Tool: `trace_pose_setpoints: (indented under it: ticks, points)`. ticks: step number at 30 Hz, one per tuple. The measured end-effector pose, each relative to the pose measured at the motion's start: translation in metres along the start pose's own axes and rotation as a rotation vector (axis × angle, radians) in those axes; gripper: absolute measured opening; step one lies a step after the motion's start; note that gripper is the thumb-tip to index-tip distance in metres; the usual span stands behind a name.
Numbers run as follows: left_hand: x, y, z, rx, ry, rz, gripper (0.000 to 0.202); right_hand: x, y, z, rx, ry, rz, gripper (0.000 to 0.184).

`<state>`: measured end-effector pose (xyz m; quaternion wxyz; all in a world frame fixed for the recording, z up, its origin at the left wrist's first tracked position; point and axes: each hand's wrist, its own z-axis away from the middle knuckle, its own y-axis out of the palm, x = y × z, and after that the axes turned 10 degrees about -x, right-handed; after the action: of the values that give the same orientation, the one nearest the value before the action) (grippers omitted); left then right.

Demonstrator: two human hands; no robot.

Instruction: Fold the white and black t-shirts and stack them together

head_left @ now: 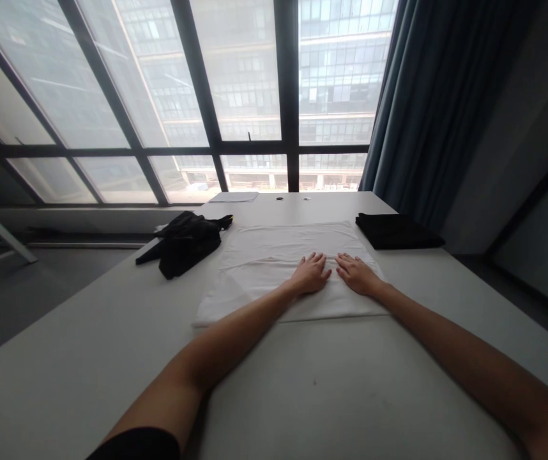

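A white cloth [255,255] lies spread out on the white table, roughly rectangular, with light wrinkles and a fold line across its middle. My left hand [311,273] rests palm down on it, right of the cloth's centre, fingers stretched out. Close beside it, my right hand [356,273] also lies flat on the cloth near its right edge. The fingertips of both hands point toward each other and away from me, with a narrow gap between them. Neither hand grips anything. Whether the cloth is a garment, I cannot tell.
A crumpled black cloth [190,239] lies at the table's left edge. On the right sits a neatly folded black cloth [396,230]. White paper [234,197] is at the far end of the table [312,383]. Windows and a blue curtain [408,128] stand behind.
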<state>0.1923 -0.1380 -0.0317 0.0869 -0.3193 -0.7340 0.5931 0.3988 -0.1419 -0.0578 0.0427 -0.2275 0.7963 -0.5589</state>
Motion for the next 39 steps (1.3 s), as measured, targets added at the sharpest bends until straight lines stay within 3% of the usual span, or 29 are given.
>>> trace_pose_setpoints:
  ticks: [7, 15, 39]
  points:
    - [0.007, 0.01, 0.008, 0.01, 0.062, -0.065, 0.068, 0.001, -0.001, 0.002, -0.025, -0.151, -0.126, 0.051]
    - [0.008, 0.012, 0.007, -0.012, 0.137, -0.033, 0.063, 0.0, 0.001, 0.002, -0.026, -0.137, -0.148, 0.053]
    - [0.01, 0.015, 0.005, 0.001, 0.156, -0.036, 0.064, -0.003, 0.006, -0.002, 0.059, -0.125, -0.083, 0.058]
